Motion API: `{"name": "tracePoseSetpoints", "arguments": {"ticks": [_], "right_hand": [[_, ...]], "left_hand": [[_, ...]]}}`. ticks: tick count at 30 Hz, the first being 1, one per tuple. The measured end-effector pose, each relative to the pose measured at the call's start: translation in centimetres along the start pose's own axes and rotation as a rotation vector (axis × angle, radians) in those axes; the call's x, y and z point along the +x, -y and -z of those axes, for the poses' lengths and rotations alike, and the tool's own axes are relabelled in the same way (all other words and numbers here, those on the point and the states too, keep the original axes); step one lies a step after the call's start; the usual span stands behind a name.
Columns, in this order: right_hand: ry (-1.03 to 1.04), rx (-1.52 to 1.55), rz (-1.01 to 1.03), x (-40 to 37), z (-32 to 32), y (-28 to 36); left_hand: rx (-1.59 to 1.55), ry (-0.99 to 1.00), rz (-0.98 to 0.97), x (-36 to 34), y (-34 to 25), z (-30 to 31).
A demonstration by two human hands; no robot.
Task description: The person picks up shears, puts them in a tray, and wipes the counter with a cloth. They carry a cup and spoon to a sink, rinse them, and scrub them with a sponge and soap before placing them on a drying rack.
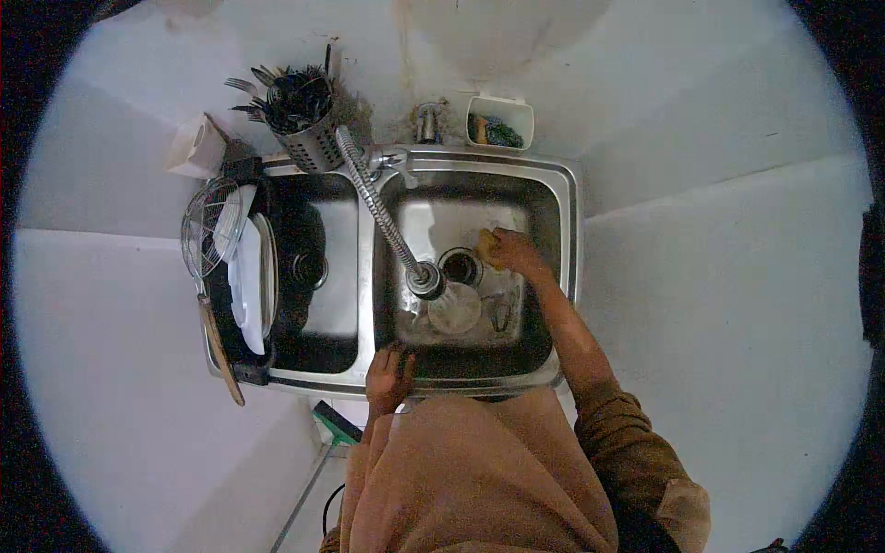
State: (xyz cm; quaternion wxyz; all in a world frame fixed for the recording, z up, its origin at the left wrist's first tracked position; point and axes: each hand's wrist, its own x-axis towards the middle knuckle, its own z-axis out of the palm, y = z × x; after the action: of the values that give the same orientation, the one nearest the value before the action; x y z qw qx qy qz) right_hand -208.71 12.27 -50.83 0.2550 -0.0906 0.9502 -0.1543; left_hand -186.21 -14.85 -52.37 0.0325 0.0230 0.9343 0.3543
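In the right basin of the steel sink (572, 240), my right hand (513, 251) is closed on a yellow sponge (486, 247), beside the drain (459, 266). My left hand (390, 373) rests on the basin's front rim, its fingers apart and holding nothing I can see. Below the drain lies a round, pale, translucent item (455, 310), under the spray head (426, 280) of the flexible tap. Something thin and shiny (501, 314) lies to its right on the basin floor.
Left of the basins, a dark rack holds white plates (247, 284) and a wire strainer (211, 230) with a wooden handle. Behind the sink stand a steel cutlery holder (312, 143) and a white container (500, 123). A green-edged squeegee (337, 424) is below the front edge.
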Motion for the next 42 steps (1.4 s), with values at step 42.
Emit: {"name": "tracePoseSetpoints", "arguments": {"ticks": [42], "right_hand": [[0.022, 2.365, -0.552, -2.5, -19.2, 5.8]], "left_hand": [[0.049, -0.083, -0.059, -0.2, 0.5, -0.6]]}}
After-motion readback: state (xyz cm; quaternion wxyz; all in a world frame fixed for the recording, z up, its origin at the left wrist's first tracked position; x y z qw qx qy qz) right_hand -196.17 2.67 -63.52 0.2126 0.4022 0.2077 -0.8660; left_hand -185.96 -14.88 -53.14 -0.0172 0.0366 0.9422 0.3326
